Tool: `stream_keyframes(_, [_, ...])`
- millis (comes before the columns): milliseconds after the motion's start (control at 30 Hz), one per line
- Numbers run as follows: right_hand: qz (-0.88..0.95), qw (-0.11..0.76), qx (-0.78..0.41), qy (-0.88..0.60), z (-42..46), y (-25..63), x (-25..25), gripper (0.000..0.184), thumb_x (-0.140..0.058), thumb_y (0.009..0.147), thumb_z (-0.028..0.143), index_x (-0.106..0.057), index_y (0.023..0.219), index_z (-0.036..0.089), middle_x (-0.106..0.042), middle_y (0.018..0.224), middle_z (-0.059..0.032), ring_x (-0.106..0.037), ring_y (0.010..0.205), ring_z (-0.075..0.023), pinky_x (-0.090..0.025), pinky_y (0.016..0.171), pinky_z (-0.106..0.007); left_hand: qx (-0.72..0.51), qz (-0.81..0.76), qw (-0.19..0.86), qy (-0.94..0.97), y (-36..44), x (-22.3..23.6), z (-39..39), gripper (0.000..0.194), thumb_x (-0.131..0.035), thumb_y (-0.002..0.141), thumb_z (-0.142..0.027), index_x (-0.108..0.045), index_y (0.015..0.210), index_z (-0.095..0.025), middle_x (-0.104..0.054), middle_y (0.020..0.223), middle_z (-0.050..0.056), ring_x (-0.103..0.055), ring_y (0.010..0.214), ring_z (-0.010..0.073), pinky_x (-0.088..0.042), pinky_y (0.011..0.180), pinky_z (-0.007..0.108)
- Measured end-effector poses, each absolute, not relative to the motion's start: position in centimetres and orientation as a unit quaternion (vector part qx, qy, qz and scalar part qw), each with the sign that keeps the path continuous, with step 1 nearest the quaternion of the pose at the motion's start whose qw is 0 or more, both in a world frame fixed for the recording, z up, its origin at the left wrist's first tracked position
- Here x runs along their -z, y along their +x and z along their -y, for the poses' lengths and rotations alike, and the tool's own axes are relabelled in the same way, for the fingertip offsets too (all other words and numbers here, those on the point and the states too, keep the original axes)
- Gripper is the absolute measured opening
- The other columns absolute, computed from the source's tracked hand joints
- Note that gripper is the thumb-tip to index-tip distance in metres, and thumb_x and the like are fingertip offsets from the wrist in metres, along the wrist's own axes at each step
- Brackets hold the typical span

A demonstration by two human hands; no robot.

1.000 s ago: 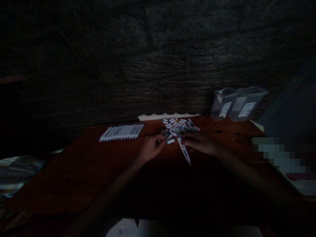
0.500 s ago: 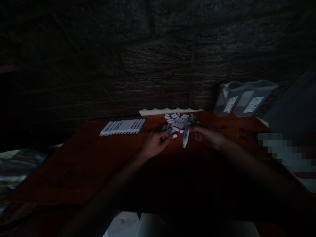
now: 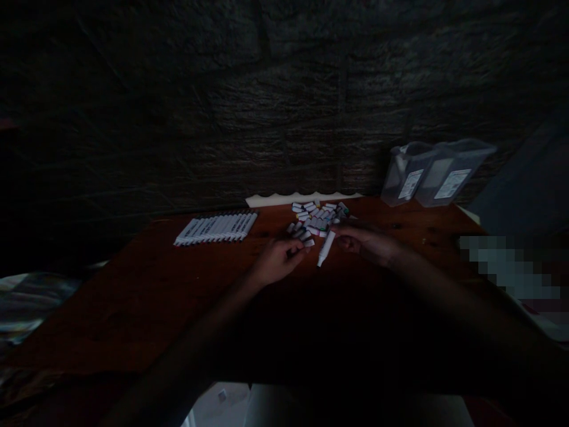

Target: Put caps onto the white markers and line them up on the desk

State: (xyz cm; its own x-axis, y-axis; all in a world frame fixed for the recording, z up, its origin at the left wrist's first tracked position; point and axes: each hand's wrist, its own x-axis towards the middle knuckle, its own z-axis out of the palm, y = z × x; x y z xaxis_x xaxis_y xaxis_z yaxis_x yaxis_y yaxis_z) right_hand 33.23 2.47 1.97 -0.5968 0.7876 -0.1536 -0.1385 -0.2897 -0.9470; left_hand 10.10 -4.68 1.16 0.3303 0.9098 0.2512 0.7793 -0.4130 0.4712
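My right hand [image 3: 371, 244] pinches a white marker [image 3: 326, 248], which slants down toward me with a dark tip at its lower end. Left of it, my left hand [image 3: 279, 260] is curled at the near edge of a pile of loose marker caps [image 3: 316, 222]. One white cap [image 3: 308, 242] shows between its thumb and forefinger. The caps are mostly white, with several coloured ends. Farther left, a row of white markers [image 3: 217, 228] lies side by side, dark at their ends.
Two clear plastic bins [image 3: 406, 175] with white labels stand at the back right against the dark stone wall [image 3: 284, 118]. A pale wavy-edged strip [image 3: 288, 200] lies along the wall behind the caps. The wooden table [image 3: 146, 296] is dimly lit.
The marker in my right hand has turned, its lower end swinging from right to left. My left hand stays by the caps and has shifted slightly. The camera view has shifted a little.
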Motion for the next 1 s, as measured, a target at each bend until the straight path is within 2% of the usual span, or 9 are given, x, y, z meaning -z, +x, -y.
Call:
stream_keyframes(367, [0.504,0.309,-0.733,-0.337,-2.36,33.13,-2.31,0.031,-0.083,0.064,0.04,-0.064,0.078,0.021,-0.055,0.071,0.0018,-0.045,0.062,-0.0093,-0.037,0.054,-0.025,-0.239,-0.516,0.13,0.812,9.97,-1.05,4.6,0.031,-0.048,0.094,-0.037,-0.067,0.08,-0.017,-0.063,0.068,-0.001,-0.054,0.062,0.0109,-0.039,0.059,0.024])
stream_keyframes(700, [0.502,0.314,-0.738,-0.323,-2.41,33.14,-2.03,0.031,-0.084,0.064,0.04,-0.066,0.079,0.021,-0.055,0.069,0.0045,-0.045,0.059,-0.0061,-0.035,0.052,-0.021,-0.239,-0.514,0.124,0.815,9.93,-1.09,4.63,0.029,-0.05,0.093,-0.035,-0.067,0.078,-0.017,-0.064,0.068,0.0,-0.055,0.063,0.0114,-0.039,0.059,0.023])
stream_keyframes(1000, [0.505,0.312,-0.737,-0.324,-2.26,33.04,-2.33,0.032,-0.082,0.067,0.044,-0.064,0.078,0.02,-0.058,0.072,0.0016,-0.044,0.059,-0.0078,-0.037,0.051,-0.022,-0.255,-0.52,0.127,0.805,10.12,-1.12,4.58,0.03,-0.049,0.094,-0.035,-0.068,0.079,-0.017,-0.064,0.067,-0.001,-0.053,0.06,0.0104,-0.037,0.057,0.024])
